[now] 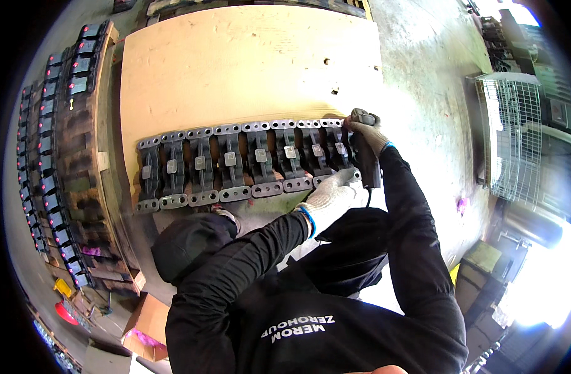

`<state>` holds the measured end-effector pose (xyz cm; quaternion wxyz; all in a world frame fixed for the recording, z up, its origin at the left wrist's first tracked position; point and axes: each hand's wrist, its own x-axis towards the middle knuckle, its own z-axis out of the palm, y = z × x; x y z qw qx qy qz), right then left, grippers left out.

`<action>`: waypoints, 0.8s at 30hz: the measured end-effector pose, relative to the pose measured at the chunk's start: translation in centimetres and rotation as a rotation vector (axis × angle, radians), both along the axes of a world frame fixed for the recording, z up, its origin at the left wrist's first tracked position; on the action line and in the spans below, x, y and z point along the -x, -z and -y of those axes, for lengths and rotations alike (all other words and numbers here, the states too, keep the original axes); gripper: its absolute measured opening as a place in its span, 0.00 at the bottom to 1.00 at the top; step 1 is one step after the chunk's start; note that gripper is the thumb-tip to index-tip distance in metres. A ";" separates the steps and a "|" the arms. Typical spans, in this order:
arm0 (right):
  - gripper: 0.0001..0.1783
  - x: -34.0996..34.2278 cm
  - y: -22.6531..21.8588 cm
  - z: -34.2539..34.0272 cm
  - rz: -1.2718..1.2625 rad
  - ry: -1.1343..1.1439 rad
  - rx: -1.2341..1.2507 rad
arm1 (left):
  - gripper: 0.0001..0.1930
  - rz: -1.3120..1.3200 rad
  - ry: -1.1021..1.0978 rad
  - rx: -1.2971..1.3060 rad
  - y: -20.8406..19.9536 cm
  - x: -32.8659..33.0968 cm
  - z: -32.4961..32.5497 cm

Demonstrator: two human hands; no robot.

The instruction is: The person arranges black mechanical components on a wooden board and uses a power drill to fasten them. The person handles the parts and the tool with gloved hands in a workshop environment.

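Note:
A row of several dark metal track links (231, 158) lies side by side, each with drilled end plates and a square boss in the middle. At the row's right end, my gloved right hand (371, 134) is closed round a dark, long-bodied corded power tool (368, 167); its exact kind is unclear. A cord hangs from its near end. My gloved left hand (331, 198) lies over the near end of the rightmost links, fingers stretched out and partly hidden, close to the tool's body.
A tan board (235, 68) lies under the links and extends beyond them. On the left, a wooden pallet (105, 161) carries rows of similar dark parts with red marks. A cardboard box (149, 324) stands lower left, a wire cage (511, 134) at right. A black cap (189, 249) shows near my left arm.

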<state>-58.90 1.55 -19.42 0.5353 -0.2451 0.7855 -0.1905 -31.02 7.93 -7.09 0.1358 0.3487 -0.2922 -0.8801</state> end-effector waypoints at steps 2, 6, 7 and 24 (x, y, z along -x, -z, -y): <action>0.58 0.4 0.3 -0.5 -0.078 0.009 -0.009 | 0.29 -0.052 -0.028 -0.042 0.6 0.4 -0.3; 0.47 -0.7 0.5 -0.4 -0.228 0.093 0.037 | 0.28 0.028 0.003 0.065 0.9 0.8 -0.5; 0.49 -1.4 0.0 0.0 -0.225 0.065 0.040 | 0.28 0.042 0.000 0.106 1.8 1.2 -1.0; 0.60 -1.4 0.8 0.9 -0.213 0.001 0.020 | 0.28 0.065 0.025 0.133 2.9 1.9 -1.5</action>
